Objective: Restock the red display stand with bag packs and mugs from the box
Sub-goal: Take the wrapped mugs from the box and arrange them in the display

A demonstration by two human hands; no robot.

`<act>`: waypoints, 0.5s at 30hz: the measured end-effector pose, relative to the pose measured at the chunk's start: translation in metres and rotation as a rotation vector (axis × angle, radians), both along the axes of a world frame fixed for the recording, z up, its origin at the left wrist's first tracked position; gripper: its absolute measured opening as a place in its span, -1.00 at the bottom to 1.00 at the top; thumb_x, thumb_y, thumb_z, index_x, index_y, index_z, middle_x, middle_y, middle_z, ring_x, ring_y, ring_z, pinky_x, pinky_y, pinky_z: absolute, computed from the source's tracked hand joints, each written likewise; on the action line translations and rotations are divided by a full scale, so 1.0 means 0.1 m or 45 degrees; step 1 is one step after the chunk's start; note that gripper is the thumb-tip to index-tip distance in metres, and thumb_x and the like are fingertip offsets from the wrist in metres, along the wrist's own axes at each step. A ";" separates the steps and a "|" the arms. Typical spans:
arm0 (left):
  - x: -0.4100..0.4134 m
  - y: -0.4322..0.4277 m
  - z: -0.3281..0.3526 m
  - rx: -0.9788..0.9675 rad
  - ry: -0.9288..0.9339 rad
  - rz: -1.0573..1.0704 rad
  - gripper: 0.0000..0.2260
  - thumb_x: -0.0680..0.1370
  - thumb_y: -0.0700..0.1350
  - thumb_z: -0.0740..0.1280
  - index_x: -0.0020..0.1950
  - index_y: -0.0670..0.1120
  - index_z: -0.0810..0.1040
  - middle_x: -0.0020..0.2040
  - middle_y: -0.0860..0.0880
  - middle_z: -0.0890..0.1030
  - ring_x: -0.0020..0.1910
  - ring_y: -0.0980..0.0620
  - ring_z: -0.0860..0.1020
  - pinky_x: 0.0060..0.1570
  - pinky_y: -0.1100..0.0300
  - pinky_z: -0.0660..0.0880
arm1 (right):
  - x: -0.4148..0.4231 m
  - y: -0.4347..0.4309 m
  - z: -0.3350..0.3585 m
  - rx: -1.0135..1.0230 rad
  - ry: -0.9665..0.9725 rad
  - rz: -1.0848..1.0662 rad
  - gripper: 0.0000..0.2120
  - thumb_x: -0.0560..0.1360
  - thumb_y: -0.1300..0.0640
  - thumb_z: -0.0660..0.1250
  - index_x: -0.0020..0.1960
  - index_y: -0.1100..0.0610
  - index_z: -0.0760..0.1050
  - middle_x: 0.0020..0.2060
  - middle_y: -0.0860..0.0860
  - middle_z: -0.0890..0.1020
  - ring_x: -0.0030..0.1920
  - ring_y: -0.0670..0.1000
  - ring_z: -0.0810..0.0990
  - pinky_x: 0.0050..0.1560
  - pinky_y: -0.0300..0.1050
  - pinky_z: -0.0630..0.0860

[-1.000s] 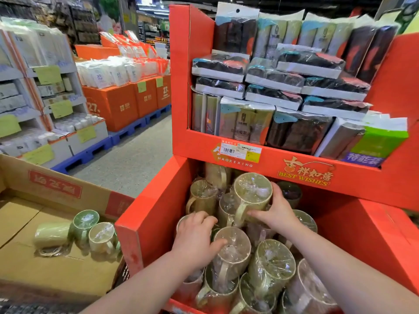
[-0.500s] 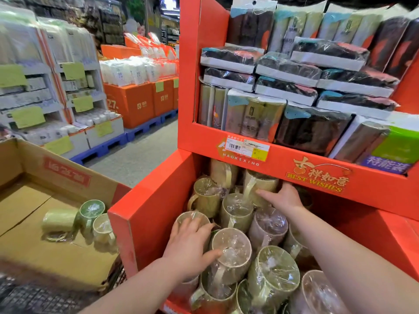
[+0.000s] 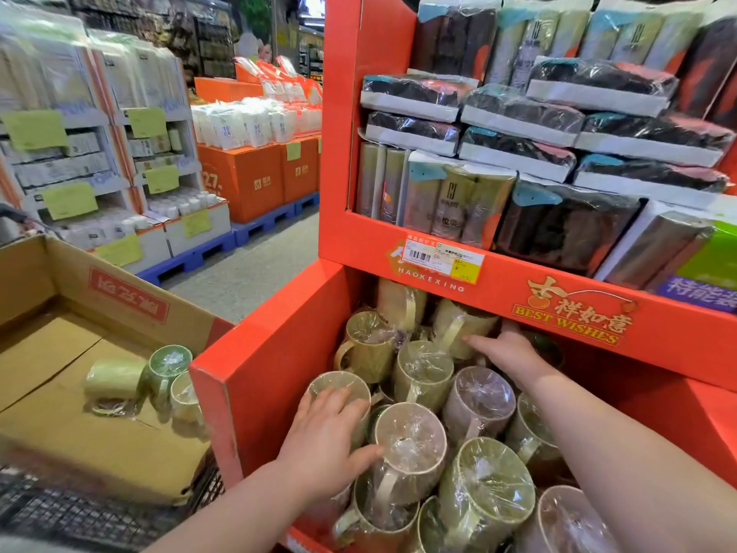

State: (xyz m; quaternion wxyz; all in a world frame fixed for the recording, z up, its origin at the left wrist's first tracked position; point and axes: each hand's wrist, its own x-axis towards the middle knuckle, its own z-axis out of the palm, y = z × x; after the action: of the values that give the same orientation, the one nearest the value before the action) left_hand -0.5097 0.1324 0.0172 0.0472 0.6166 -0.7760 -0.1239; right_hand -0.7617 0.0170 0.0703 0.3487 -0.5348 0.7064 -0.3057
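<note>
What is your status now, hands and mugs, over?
Left hand rests on front mugs. Right hand touches a back-row mug, fingers straight. Three mugs lie in the cardboard box. Shelf lip overhangs back row.

- A grey speckled floor (image 3: 255, 273) runs down an aisle between the displays.
- On the left, white shelves (image 3: 99, 121) hold pale boxes, with yellow-green tags (image 3: 161, 179) along their edges.
- Blue pallets (image 3: 275, 219) sit on the floor, with orange cartons (image 3: 255, 181) stacked on them and white packs (image 3: 247, 121) on top.
- Farther back are dark shelving (image 3: 211, 45) and a bright screen (image 3: 311, 8) — details blurred.
</note>
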 end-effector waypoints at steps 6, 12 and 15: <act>0.00 0.02 0.03 0.005 0.023 0.009 -0.39 0.52 0.29 0.17 0.50 0.09 0.15 0.53 0.03 0.10 0.52 0.03 0.01 0.47 -0.01 -0.19 | -0.04 -0.02 0.07 -0.017 0.132 0.034 -0.43 0.48 0.08 0.41 0.41 0.16 0.30 0.30 0.13 0.49 0.27 0.16 0.47 0.28 -0.05 0.38; -0.01 0.02 0.02 0.001 0.021 0.011 -0.39 0.53 0.29 0.17 0.51 0.09 0.14 0.53 0.03 0.11 0.52 0.02 -0.01 0.47 -0.01 -0.19 | -0.05 -0.03 0.07 0.009 0.161 0.056 -0.47 0.50 0.14 0.38 0.41 0.18 0.30 0.34 0.13 0.46 0.30 0.16 0.44 0.28 -0.07 0.36; -0.02 0.02 0.03 0.010 0.030 0.022 -0.40 0.53 0.28 0.18 0.50 0.09 0.15 0.53 0.04 0.10 0.52 0.03 -0.01 0.47 0.00 -0.19 | -0.07 -0.02 0.06 -0.013 0.137 0.037 -0.46 0.50 0.08 0.38 0.41 0.17 0.30 0.34 0.12 0.47 0.30 0.16 0.45 0.32 -0.04 0.37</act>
State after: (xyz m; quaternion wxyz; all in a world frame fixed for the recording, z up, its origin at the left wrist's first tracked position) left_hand -0.5117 0.1342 0.0205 0.0550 0.6218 -0.7697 -0.1340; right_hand -0.7685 0.0149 0.0763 0.3119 -0.5625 0.7146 -0.2751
